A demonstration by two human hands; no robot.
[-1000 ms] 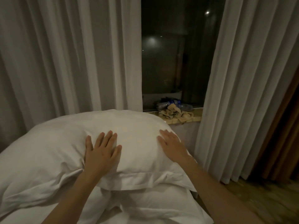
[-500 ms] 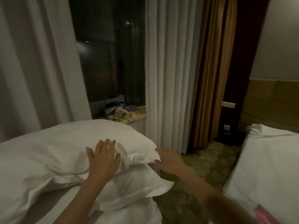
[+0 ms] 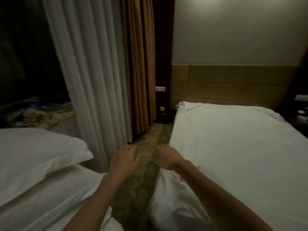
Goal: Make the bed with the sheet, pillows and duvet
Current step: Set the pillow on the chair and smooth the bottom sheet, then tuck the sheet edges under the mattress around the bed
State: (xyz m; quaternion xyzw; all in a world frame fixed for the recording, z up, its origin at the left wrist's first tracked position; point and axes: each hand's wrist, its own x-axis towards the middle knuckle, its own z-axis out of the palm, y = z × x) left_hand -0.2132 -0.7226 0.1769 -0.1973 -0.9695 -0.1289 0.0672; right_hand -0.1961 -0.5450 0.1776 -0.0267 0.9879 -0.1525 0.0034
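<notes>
Hands between two beds, seen from the head camera. My left hand hangs over the carpet in the gap, fingers spread and loosely bent, holding nothing. My right hand sits at the near left edge of the bed on the right, fingers curled downward; whether it pinches the sheet there or only hovers against it I cannot tell, since the picture is dim and blurred. The sheet lies spread over that bed, fairly flat up to the headboard, with a bunched fold of white cloth hanging at the near corner below my right wrist. Two pillows lie stacked at the left on the other bed, well apart from both hands, beside the pale curtain. No duvet can be made out with certainty.

I judge the step in hand to be the turn from the stacked pillows toward the sheeted bed, with the pillows and duvet not yet placed there. The next move, as I read it, calls for a firm grip on the loose cloth at the near corner, then a pull to draw it taut or tuck it, keeping the flat part undisturbed.
</notes>
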